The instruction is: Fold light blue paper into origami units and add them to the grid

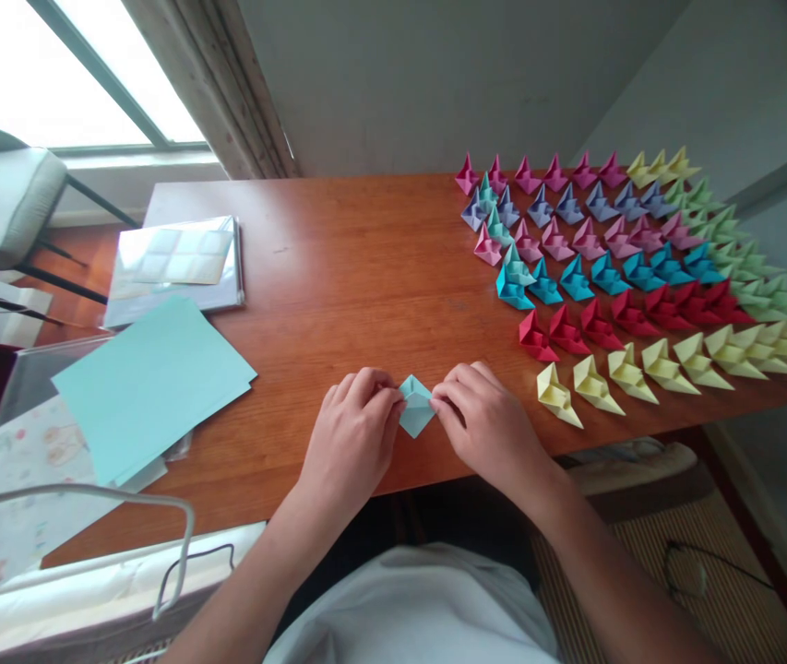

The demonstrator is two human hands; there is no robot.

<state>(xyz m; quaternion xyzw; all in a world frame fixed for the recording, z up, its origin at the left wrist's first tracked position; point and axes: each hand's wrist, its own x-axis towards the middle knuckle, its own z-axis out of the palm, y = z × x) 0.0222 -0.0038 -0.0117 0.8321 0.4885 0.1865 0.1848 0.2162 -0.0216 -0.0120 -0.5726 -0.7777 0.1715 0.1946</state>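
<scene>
A small mint-green piece of folded paper [416,417] lies between my two hands near the table's front edge, shaped like a diamond with fold lines across its upper half. My left hand [358,422] pinches its left corner between thumb and fingers. At the opposite corner, my right hand [486,417] has its thumb and fingertips closed on the paper. The fingertips partly cover both side corners. Just right of my right hand stands the nearest pale yellow origami boat [557,397].
Rows of origami boats in red [601,325], blue, pink, purple and green fill the right side of the wooden table [338,277]. Mint-green sheets [158,387] lie at left, beside a stack in clear plastic [175,263]. A chair [9,198] stands by the window.
</scene>
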